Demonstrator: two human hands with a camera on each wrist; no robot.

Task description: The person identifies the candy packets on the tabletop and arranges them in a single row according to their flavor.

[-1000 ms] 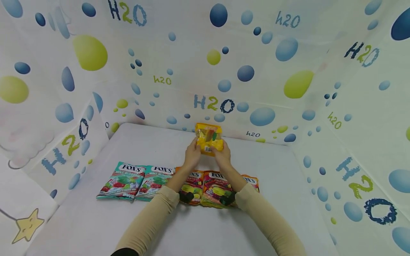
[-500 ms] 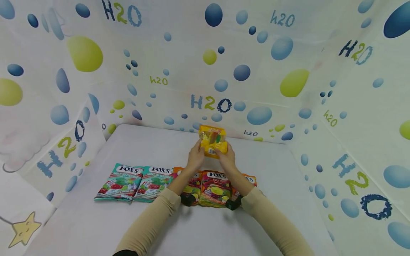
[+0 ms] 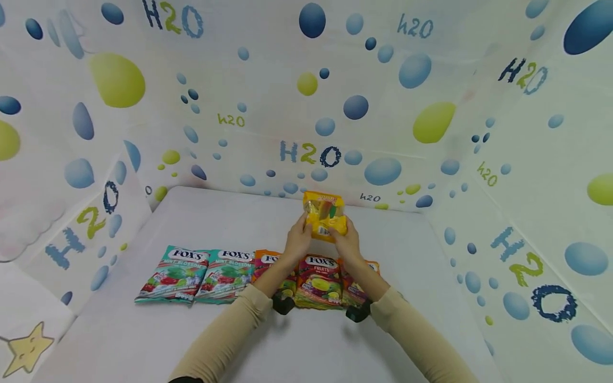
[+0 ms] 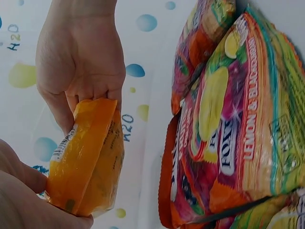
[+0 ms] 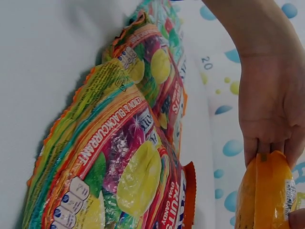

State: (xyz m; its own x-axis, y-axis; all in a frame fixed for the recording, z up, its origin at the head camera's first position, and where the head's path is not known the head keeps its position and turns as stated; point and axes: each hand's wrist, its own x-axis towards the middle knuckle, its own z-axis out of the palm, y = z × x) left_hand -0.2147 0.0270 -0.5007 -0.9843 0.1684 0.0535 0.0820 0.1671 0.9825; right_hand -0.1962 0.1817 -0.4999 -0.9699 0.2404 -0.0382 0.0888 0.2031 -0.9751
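Note:
Both hands hold a small yellow candy bag (image 3: 325, 215) with a mango picture, raised above the far part of the table. My left hand (image 3: 298, 242) grips its left side, while my right hand (image 3: 348, 242) pinches the right side, thumb on the front near a barcode. From the left wrist, the bag (image 4: 88, 157) shows its orange seam and a clear lower edge. Beneath the forearms lie red-orange FOX'S Fruits bags (image 3: 320, 282), partly covered by the arms. To their left are two teal FOX'S Mint Blossom bags (image 3: 177, 274) (image 3: 227, 274).
The white tabletop (image 3: 306, 346) carries the candy bags in one row. White sheets (image 3: 258, 80) printed with coloured drops and H2O lettering stand behind and at both sides. Dark wrist cameras (image 3: 282, 304) hang under the forearms, over the Fruits bags.
Both hands have carried the yellow candy bag slightly to the right and nearer, still gripping it. The head view has turned a little to the right. The row of bags stays put.

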